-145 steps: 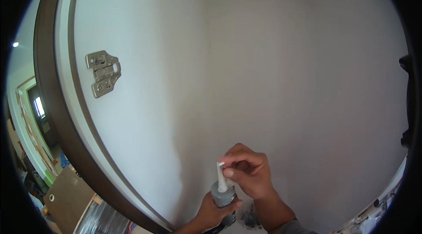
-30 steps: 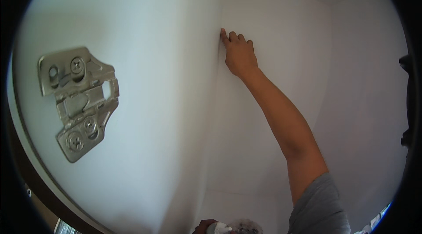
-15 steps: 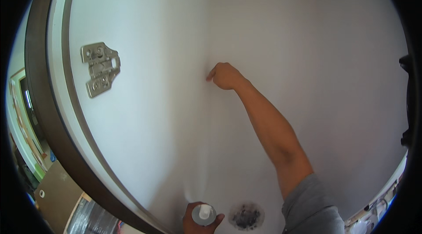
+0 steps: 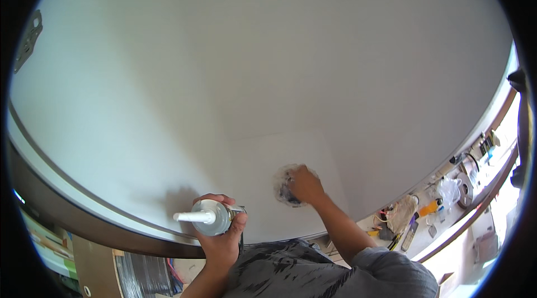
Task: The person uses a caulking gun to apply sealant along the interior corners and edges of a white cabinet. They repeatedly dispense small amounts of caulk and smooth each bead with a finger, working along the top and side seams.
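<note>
My left hand (image 4: 224,231) grips a grey caulking cartridge (image 4: 220,217) fitted in a gun, its white nozzle (image 4: 190,217) pointing left. My right hand (image 4: 303,183) is over a round, pale-rimmed thing with dark smudges (image 4: 285,189) at the bottom of the white cabinet (image 4: 363,74); its bent fingertips are down at that thing and partly hidden, and I cannot tell whether they hold anything.
A metal hinge (image 4: 28,40) is on the left panel. A cluttered counter (image 4: 425,242) with tools, bags and an orange bottle (image 4: 429,207) lies right, beyond the cabinet edge. Lower left are a brown board (image 4: 92,267) and a dark wrapped bundle (image 4: 142,275).
My view has tilted down. My right hand has left the upper back corner for the smudged round thing. The cartridge in my left hand now shows with its nozzle pointing left.
</note>
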`<state>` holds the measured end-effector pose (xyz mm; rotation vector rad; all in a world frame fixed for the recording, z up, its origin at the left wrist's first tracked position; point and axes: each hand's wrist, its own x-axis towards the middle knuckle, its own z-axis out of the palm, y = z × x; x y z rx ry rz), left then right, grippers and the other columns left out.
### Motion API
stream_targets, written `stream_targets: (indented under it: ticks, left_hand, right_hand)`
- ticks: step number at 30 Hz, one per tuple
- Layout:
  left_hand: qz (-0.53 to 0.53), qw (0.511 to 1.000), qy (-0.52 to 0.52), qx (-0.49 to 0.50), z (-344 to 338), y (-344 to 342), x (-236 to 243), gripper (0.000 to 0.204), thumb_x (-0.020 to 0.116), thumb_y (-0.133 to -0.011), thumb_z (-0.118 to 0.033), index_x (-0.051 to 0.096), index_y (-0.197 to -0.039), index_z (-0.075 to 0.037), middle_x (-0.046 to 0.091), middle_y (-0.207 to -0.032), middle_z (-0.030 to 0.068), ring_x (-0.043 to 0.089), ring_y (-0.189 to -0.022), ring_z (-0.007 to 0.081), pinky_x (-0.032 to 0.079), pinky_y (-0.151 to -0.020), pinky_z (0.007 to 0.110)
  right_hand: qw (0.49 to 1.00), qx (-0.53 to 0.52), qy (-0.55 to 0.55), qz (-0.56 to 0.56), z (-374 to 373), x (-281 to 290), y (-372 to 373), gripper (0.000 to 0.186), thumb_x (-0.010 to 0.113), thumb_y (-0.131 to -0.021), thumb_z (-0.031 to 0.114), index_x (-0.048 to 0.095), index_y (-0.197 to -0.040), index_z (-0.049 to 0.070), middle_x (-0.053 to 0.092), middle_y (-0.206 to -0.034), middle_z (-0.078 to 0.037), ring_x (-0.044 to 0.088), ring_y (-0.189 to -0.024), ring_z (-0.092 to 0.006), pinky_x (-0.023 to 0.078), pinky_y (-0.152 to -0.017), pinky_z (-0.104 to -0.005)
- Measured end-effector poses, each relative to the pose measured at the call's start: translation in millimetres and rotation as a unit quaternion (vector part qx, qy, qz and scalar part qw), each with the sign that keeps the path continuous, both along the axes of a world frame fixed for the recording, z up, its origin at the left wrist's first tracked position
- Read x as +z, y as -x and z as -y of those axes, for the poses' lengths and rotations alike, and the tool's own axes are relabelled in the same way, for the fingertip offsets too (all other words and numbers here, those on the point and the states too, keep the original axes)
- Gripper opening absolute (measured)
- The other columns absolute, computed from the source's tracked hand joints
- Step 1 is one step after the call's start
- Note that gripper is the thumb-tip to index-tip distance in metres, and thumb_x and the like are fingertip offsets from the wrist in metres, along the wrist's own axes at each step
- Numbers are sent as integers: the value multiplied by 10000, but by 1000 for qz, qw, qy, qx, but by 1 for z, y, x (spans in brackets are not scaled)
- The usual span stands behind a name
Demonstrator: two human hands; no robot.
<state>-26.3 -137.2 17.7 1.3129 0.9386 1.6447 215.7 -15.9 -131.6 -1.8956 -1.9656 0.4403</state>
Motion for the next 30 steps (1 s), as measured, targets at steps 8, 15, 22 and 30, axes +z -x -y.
stream_targets:
  ticks: [8, 15, 22, 30]
  left_hand:
    - [26, 998, 16, -55, -17, 5, 1, 514, 885, -877, -192, 539, -1236, -67, 617, -1094, 74, 607, -1000, 144, 515, -877, 302]
    - [66, 994, 4, -89, -14, -2, 14, 453, 868, -878, -134, 547, -1190, -61, 650, -1030, 73, 624, -939, 145, 531, -853, 314]
    - [76, 991, -15, -109, -12, -8, 24, 417, 860, -886, -139, 561, -1164, -57, 661, -982, 58, 625, -889, 138, 517, -809, 312]
    - [84, 969, -72, -223, -15, -31, 82, 598, 881, -857, -414, 543, -1218, -78, 601, -1052, 60, 655, -967, 208, 585, -863, 428]
  right_hand:
    - [998, 17, -53, -23, 62, -92, -8, 181, 636, -929, 119, 681, -1085, 37, 617, -1099, -183, 668, -1014, -404, 561, -877, -507]
    - [992, -51, -93, -67, 78, -85, -1, 211, 653, -928, 142, 601, -1092, 20, 599, -1198, -239, 637, -1090, -436, 545, -932, -530]
    - [994, -56, -62, -65, 77, -98, -6, 187, 670, -911, 122, 634, -1078, 43, 636, -1102, -188, 670, -997, -429, 561, -852, -532]
    - [800, 276, 297, -441, 126, -22, -2, 456, 731, -972, 214, 613, -1382, 53, 658, -1277, -42, 625, -1164, -181, 457, -1076, -356]
